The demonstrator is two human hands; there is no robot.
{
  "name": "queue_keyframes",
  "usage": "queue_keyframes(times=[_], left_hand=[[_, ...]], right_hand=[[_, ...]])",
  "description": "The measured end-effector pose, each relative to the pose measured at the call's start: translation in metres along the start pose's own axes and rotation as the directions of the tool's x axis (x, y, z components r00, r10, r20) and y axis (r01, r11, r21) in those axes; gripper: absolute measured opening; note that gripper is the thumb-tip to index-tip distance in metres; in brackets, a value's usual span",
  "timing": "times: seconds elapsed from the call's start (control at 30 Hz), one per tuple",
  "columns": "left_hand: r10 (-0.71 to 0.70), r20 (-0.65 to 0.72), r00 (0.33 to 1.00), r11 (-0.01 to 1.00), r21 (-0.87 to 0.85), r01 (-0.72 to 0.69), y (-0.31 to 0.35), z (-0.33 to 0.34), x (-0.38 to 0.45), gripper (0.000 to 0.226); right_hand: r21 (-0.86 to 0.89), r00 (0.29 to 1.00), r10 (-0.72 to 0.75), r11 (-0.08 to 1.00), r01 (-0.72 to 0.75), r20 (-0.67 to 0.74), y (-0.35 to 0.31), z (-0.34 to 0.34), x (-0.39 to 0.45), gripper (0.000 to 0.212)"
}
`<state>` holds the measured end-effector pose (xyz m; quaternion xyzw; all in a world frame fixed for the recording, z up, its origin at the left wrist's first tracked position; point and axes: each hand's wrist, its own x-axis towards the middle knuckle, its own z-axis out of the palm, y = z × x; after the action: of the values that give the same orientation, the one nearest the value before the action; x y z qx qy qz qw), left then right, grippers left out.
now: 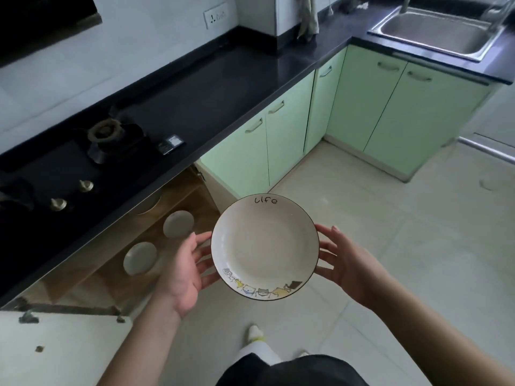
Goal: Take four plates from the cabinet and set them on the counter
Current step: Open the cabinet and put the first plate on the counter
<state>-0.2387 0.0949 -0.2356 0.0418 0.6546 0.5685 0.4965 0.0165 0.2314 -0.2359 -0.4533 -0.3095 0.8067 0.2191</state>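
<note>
I'm standing on the pale tiled floor (390,246), one foot (255,332) showing at six o'clock below my arms. I'm holding the plate (264,246) flat, face up, out in the air over the floor, not resting on anything. My left hand (184,274) is cupping its rim at nine o'clock, fingers spread and reaching underneath, palm turned up. My right hand (348,266) is doing the same at three o'clock, fingers fanned along the edge and under it. The plate is white with a dark rim, the word "Life" written at its twelve o'clock, a row of little cartoon figures at its six.

At nine o'clock from the plate, the open cabinet (172,207) is showing its wooden inside, with two more plates (178,223) sitting in there, pale discs one beyond the other. Its white door (64,352) is hanging open at eight o'clock.

Above that, the black counter (223,87) is running from nine toward one o'clock, carrying the gas stove (83,168) with its burner and two knobs. Green cupboard doors (287,135) are lining up at twelve, and the steel sink (434,32) is gleaming far off at two o'clock.
</note>
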Motion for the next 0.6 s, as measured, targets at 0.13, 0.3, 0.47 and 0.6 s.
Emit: queue_keyframes(times=[0.13, 0.3, 0.47, 0.6], left_hand=[[-0.017, 0.008, 1.000, 1.000, 0.001, 0.017, 0.012, 0.013, 0.027, 0.042], [-0.015, 0.072, 0.997, 1.000, 0.016, 0.014, 0.032, 0.041, 0.073, 0.043], [-0.041, 0.140, 0.989, 0.999, 0.000, 0.042, 0.051, 0.081, 0.115, 0.039], [-0.068, 0.167, 0.984, 0.997, 0.036, 0.063, 0.067, 0.110, 0.145, 0.036]], right_hand=[[0.012, 1.000, 0.005, 1.000, -0.005, -0.020, -0.016, -0.002, 0.026, 0.038], [-0.053, 0.996, -0.012, 0.999, 0.007, -0.090, -0.047, -0.002, 0.059, 0.035], [-0.060, 0.986, -0.051, 0.997, 0.041, -0.160, -0.088, -0.014, 0.088, 0.038], [-0.042, 0.979, -0.077, 0.997, 0.070, -0.188, -0.112, -0.027, 0.113, 0.040]])
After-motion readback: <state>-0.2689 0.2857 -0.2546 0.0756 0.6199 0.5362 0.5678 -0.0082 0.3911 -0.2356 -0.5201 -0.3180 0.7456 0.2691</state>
